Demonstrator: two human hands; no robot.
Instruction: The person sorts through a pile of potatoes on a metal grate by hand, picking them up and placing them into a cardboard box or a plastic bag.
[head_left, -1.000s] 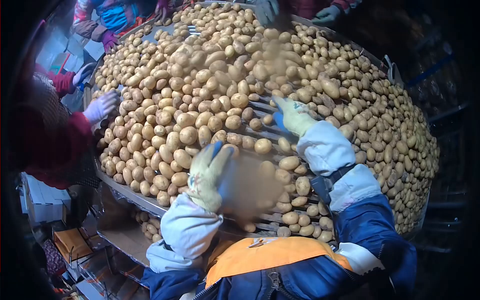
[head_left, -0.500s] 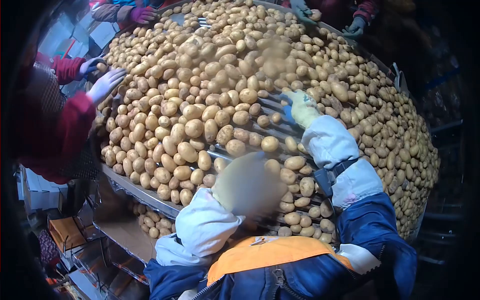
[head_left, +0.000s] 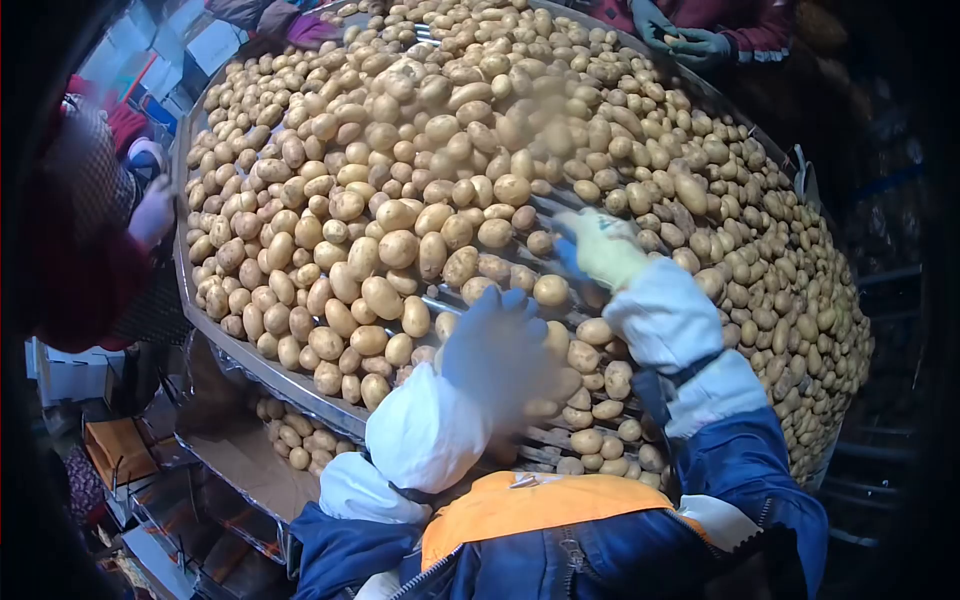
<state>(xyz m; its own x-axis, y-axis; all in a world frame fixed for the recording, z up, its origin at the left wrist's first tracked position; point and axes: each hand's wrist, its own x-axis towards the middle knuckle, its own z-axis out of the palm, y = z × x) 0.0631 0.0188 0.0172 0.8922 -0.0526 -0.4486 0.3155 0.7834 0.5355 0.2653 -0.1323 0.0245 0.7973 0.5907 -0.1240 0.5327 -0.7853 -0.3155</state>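
Note:
Potatoes (head_left: 380, 298) lie in a broad heap over metal rollers (head_left: 560, 205). My left hand (head_left: 490, 345), in a glove with a blue face, is low over the near potatoes at the middle. Its fingertips show spread upward, while a smudge blurs the rest. I see nothing held in it. My right hand (head_left: 605, 248), in a pale green and blue glove, reaches over a gap where rollers show. Its fingers point left, with thumb and fingers apart, and potatoes lie close around them. Nothing shows in its grasp.
A metal rim (head_left: 270, 372) edges the sorting surface. Below it, a cardboard box (head_left: 235, 440) holds more potatoes. A co-worker's gloved hand (head_left: 153, 212) is at the left edge. Another person's gloved hands (head_left: 680, 38) are at the far side, with a small piece between them.
My left hand has turned, so its blue face and fingertips now show. My right hand has shifted slightly down. The left co-worker's hands have drawn back from the heap; the far person's hands have come together.

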